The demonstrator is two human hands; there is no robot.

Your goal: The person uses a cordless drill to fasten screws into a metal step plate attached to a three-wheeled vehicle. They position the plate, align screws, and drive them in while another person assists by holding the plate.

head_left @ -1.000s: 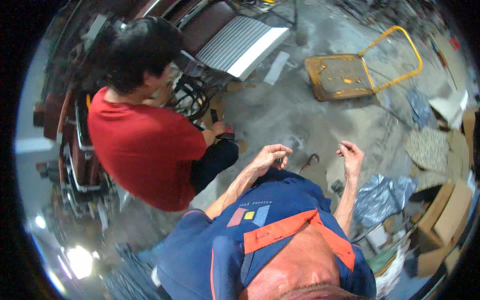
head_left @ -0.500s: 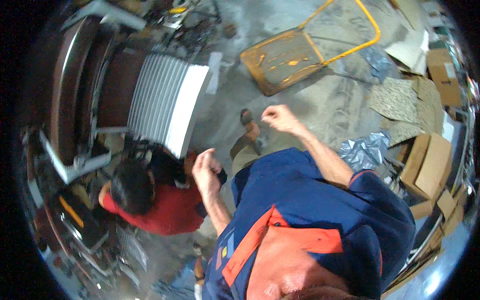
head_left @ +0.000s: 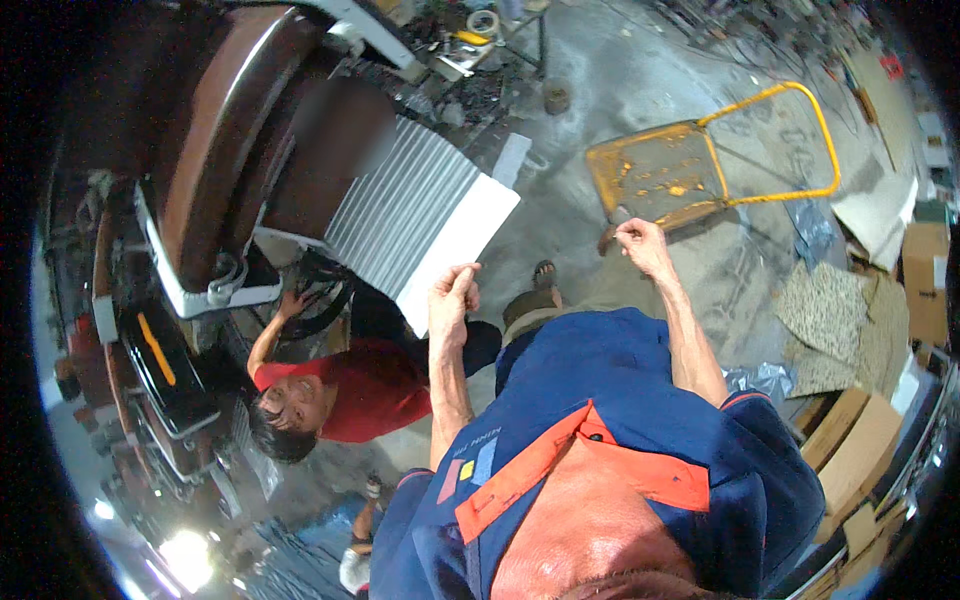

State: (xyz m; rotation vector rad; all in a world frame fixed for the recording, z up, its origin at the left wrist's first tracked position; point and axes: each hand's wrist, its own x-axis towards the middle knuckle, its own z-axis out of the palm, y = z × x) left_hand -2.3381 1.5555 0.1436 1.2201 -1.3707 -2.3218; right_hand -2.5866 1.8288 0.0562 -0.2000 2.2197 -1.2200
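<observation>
My left hand [head_left: 455, 297] is raised with its fingers curled and pressed together, beside the white edge of a ribbed grey-white panel [head_left: 405, 195]. Whether it touches that edge or only overlaps it in the view, I cannot tell. In front of me to the right, my right hand [head_left: 645, 248] is pinched, thumb against fingers. Anything held in either hand is too small to make out. The ribbed panel slopes against a large dark brown curved piece [head_left: 215, 150] with a white frame [head_left: 205, 300].
A person in a red shirt [head_left: 375, 390] crouches at my left, one hand by a black curved part. A yellow-framed folding chair [head_left: 660, 170] lies ahead on the concrete floor. Cardboard boxes [head_left: 850, 450] and a speckled sheet [head_left: 825, 310] are at the right. Another person [head_left: 360, 540] is behind left.
My view has turned, shifting the scene rightward. My left hand now appears at the panel's white edge, its fingers more curled. The person in red has tilted their head up.
</observation>
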